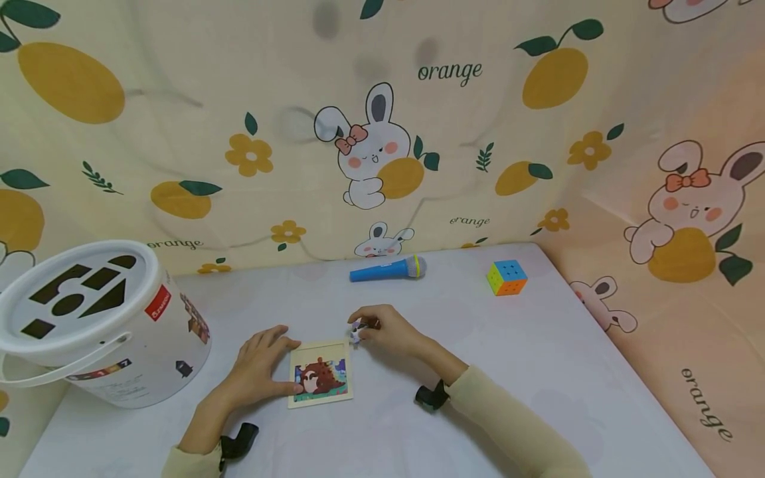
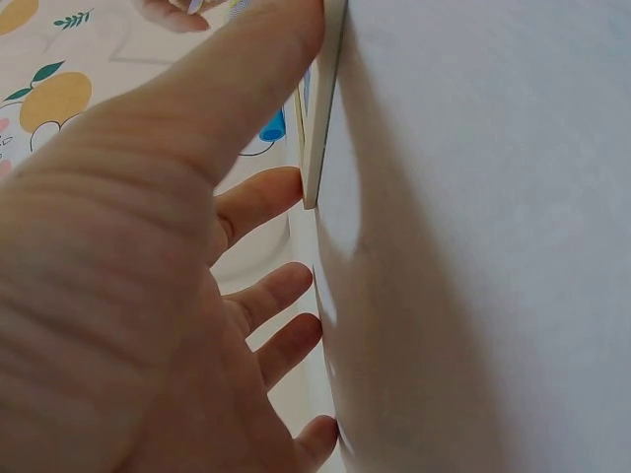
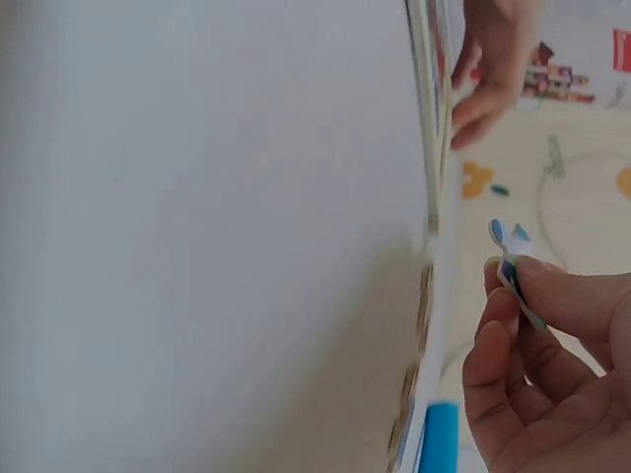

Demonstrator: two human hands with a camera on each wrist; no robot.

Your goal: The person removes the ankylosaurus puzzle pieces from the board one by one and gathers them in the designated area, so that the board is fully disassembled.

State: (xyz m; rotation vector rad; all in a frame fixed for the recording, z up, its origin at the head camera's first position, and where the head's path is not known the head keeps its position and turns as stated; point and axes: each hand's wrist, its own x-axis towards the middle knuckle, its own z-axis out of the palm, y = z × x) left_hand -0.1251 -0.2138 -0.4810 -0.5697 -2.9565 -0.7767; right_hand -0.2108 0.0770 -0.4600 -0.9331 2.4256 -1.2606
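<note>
A small wooden picture puzzle board [image 1: 321, 373] with a brown animal on it lies on the white table in front of me. My left hand [image 1: 261, 362] lies flat beside it, fingers straight, touching the board's left edge [image 2: 317, 108]. My right hand [image 1: 382, 330] hovers at the board's upper right corner and pinches a small white-and-blue puzzle piece [image 1: 356, 330] between thumb and fingers. In the right wrist view the piece [image 3: 513, 258] sticks up from the fingertips, clear of the board's edge [image 3: 432, 128].
A white shape-sorter bucket [image 1: 89, 318] with cut-out holes in its lid stands at the left. A blue toy microphone [image 1: 387, 269] and a colour cube [image 1: 507, 277] lie at the back of the table. A patterned cloth wall [image 1: 382, 133] surrounds the table.
</note>
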